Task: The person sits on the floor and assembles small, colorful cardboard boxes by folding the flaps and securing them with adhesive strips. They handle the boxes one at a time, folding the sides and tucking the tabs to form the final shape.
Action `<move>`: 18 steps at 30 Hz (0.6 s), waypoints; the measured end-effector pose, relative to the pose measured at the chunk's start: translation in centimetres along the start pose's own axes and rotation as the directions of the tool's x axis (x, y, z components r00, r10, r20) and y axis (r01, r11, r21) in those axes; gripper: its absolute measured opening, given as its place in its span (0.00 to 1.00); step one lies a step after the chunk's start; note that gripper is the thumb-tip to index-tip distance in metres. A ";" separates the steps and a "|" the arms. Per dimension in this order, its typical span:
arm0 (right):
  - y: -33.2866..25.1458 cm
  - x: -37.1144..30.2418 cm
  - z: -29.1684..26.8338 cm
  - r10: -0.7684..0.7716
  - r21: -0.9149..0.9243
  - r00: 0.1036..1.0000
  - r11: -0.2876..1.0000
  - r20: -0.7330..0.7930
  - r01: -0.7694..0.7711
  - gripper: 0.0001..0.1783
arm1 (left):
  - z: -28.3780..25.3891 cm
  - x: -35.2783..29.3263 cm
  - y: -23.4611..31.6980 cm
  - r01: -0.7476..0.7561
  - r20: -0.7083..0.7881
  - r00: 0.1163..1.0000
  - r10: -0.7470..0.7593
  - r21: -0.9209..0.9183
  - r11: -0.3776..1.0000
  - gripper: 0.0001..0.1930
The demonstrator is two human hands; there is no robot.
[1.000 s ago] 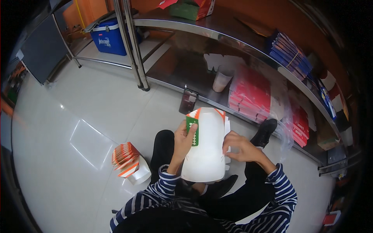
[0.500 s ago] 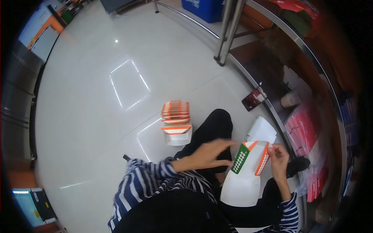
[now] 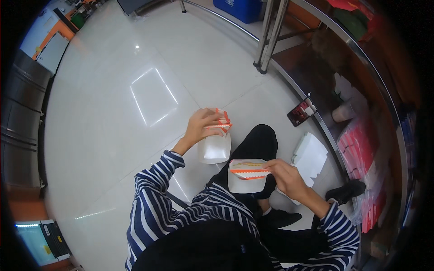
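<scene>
My left hand [image 3: 203, 125] is closed over the orange-edged top of a nested stack of white paper food boxes [image 3: 214, 150] on the floor. Its fingers hide part of the stack's upper end. In my right hand [image 3: 289, 179] a single folded white paper food box [image 3: 247, 181] with an orange zigzag edge is pinched at its right side. This box hangs over my dark trouser leg, just right of and nearer than the stack. Beyond my right wrist lie flat white box blanks [image 3: 311, 156] on the floor.
A low metal-edged shelf [image 3: 289, 77] runs along the right, holding a cup [image 3: 342, 113] and red bundles in clear plastic [image 3: 359, 151]. A phone [image 3: 302, 113] leans at its edge. A blue bin [image 3: 239, 10] stands at the back; steel cabinets [image 3: 22, 122] line the left.
My left hand has moved forward and left from the box onto the stack. The box, opened flat with a green panel showing before, is now folded up and shifted left in my right hand.
</scene>
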State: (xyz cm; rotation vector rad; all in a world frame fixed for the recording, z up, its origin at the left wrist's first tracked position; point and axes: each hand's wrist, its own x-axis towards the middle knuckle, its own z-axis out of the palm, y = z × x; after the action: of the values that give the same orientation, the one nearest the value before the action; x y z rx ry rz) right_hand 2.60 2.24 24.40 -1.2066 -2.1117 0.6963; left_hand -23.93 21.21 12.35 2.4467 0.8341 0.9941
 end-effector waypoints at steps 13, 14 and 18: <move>3.0 7.2 6.2 -0.131 0.079 0.956 0.984 -0.264 0.157 0.08 | 0.3 0.5 0.1 -0.236 -0.224 0.938 0.263 0.141 0.961 0.08; 3.2 7.5 6.6 -0.141 0.074 0.956 0.984 -0.258 0.165 0.09 | 0.3 0.5 0.1 -0.244 -0.224 0.935 0.274 0.154 0.958 0.08; 4.3 8.5 8.0 -0.157 0.057 0.950 0.982 -0.272 0.178 0.11 | 0.4 0.5 -0.6 -0.190 -0.193 0.959 0.206 0.101 0.977 0.08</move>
State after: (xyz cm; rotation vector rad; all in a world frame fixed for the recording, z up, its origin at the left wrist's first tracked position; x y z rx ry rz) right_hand -4.22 10.50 18.03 -1.0018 -1.9157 0.5069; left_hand -23.59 21.90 12.01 2.5691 0.7140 1.3249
